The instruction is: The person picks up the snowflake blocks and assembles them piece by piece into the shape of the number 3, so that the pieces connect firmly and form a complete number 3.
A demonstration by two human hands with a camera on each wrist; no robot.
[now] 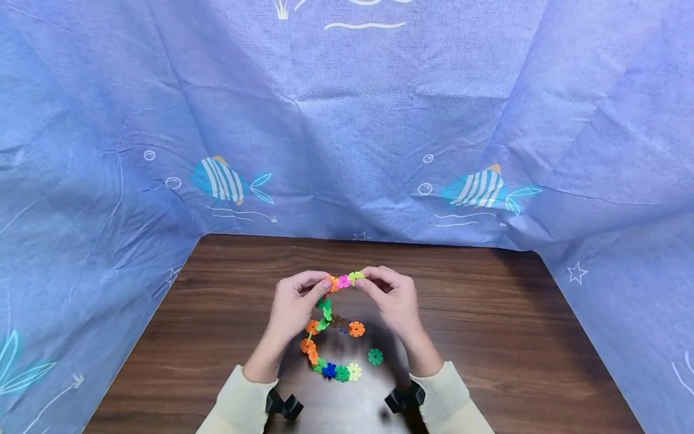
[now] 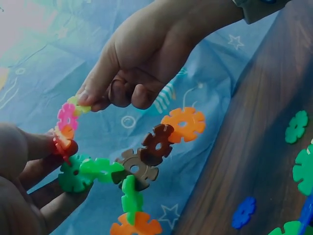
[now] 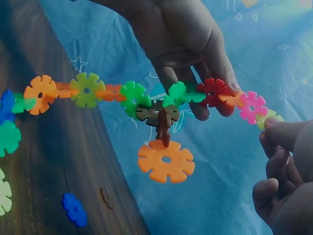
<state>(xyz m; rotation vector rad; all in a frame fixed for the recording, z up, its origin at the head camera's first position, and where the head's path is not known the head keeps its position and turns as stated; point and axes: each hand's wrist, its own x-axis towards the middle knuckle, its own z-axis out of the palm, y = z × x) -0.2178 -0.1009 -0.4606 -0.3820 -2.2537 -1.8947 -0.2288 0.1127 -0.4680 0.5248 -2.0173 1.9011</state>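
Several notched, flower-shaped plastic discs are joined edge to edge in a curving chain. My left hand [image 1: 290, 310] pinches it by the orange and red discs [image 3: 215, 92] near its upper end. My right hand [image 1: 398, 304] pinches the yellow end disc [image 1: 355, 276] between thumb and fingers, and that disc meets a pink disc [image 3: 253, 104]. Below the left fingers, green discs [image 2: 74, 174] lead to brown discs [image 2: 157, 144], from which a side branch ends in an orange disc [image 3: 166, 161]. The chain curves on through a blue disc [image 1: 329, 370] to a pale yellow disc [image 1: 354, 371].
A loose green disc [image 1: 375, 357] lies on the brown wooden table [image 1: 488, 319], right of the chain's lower end. A loose blue disc [image 3: 74, 209] and a small brown disc [image 3: 106, 198] lie there too. Blue fish-printed cloth [image 1: 347, 150] hangs around the table's back and sides.
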